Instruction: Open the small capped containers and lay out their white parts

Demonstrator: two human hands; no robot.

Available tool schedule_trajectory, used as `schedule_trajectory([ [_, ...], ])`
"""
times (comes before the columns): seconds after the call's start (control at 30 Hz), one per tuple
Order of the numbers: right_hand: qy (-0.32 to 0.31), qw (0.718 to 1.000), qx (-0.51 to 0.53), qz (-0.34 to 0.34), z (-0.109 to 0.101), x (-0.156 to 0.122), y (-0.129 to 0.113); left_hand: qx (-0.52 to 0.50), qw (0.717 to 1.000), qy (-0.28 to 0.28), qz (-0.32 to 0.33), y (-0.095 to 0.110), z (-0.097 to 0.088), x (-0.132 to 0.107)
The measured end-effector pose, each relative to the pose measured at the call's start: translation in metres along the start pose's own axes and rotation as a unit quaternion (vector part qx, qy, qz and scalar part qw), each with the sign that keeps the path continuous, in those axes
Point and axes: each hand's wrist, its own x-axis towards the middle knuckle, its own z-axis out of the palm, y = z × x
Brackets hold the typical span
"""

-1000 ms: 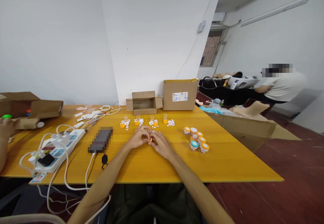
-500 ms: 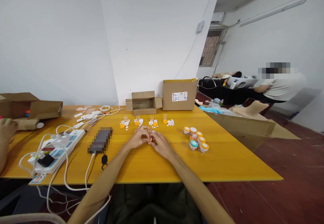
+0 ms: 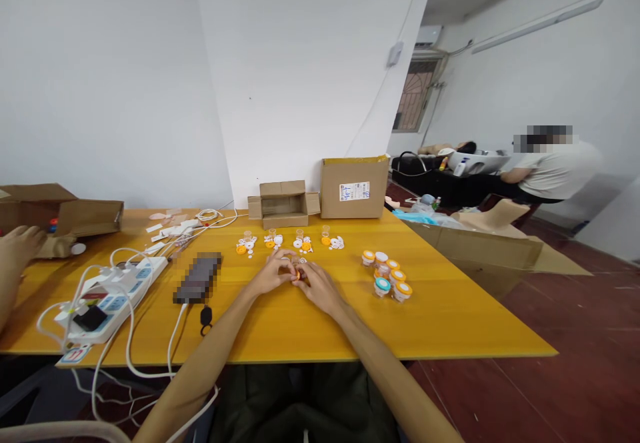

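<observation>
My left hand [image 3: 273,274] and my right hand [image 3: 318,285] meet over the middle of the yellow table [image 3: 440,316]. Both pinch a small orange part [image 3: 298,274] between their fingertips. Just beyond them lie several little piles of orange and white parts [image 3: 291,241] in a row. To the right stands a cluster of small jars with orange and teal lids [image 3: 389,273].
A white power strip [image 3: 116,289] with cables and a dark blurred device [image 3: 199,277] lie at the left. Two cardboard boxes [image 3: 355,187] stand at the table's back edge. Another person's hand [image 3: 20,245] rests by a box at far left. Someone sits in the far right background.
My hands stay pinched on the orange part. The other person's hand at far left has shifted a little toward the box, and the green thing by it is out of sight.
</observation>
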Motion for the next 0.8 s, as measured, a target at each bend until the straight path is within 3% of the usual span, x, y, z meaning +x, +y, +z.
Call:
schedule_trajectory([
  [0.8, 0.008, 1.0, -0.007, 0.018, 0.0017, 0.0012, 0.0008, 0.021, 1.0, 0.007, -0.008, 0.0059, -0.002, 0.0001],
])
